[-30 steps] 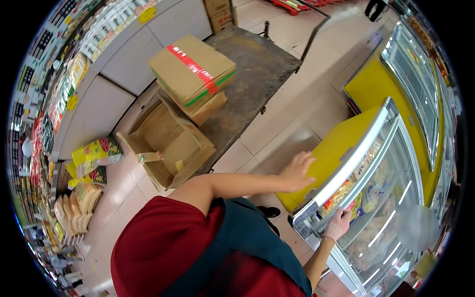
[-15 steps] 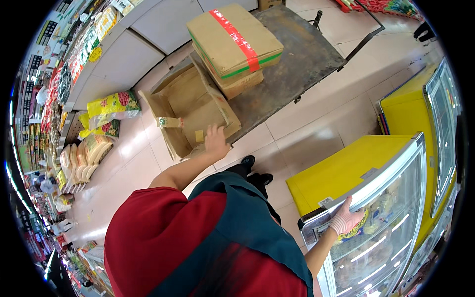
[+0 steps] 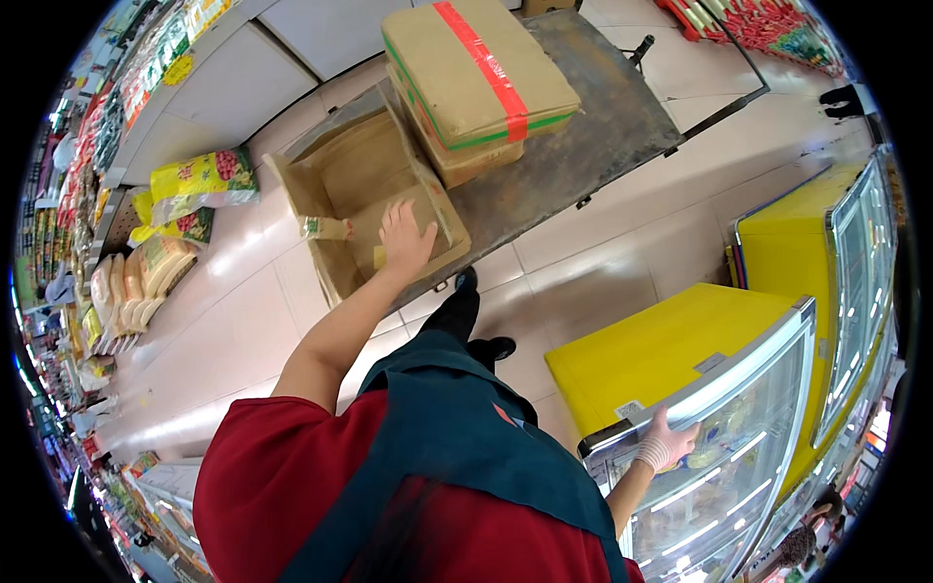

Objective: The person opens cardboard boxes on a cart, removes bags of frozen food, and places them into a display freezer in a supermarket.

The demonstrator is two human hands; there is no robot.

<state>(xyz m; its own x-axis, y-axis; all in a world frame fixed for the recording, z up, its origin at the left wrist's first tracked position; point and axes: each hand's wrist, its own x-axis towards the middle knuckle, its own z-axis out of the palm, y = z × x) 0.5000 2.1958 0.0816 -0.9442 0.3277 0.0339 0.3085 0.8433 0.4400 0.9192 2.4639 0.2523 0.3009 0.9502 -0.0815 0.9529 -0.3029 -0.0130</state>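
Left grip (image 3: pixel 406 238): held bare over the near right part of an open-topped, rectangular brown cardboard box (image 3: pixel 345 165); fingers spread, nothing seen pinched; whether the cardboard is touched cannot be told.
Open box: set at the near left end of a flat, dark, worn platform trolley (image 3: pixel 603 107), a small yellowish patch (image 3: pixel 380 257) being shown inside.
Right grip (image 3: pixel 668 442): covered by a pale glove with a striped cuff and laid at the near left of a metal-framed glass lid (image 3: pixel 748 428); fingers partly extended; whether the frame is pinched or only pressed cannot be told.
Freezer: a yellow-sided chest freezer (image 3: pixel 641 345), placed right of the trolley and topped by the lid.
Stack: a closed brown carton with red tape (image 3: pixel 428 58), carried by a lower brown carton (image 3: pixel 476 163), just beside the open box.
Box risk: the thin wall could be buckled, or the box tipped off the trolley, if one side alone were pulled.
Stack risk: the upper carton could be shifted by the box being dragged against the lower one.
Lid risk: the glass could be jolted if the right grip were tugged by a turn leftward.
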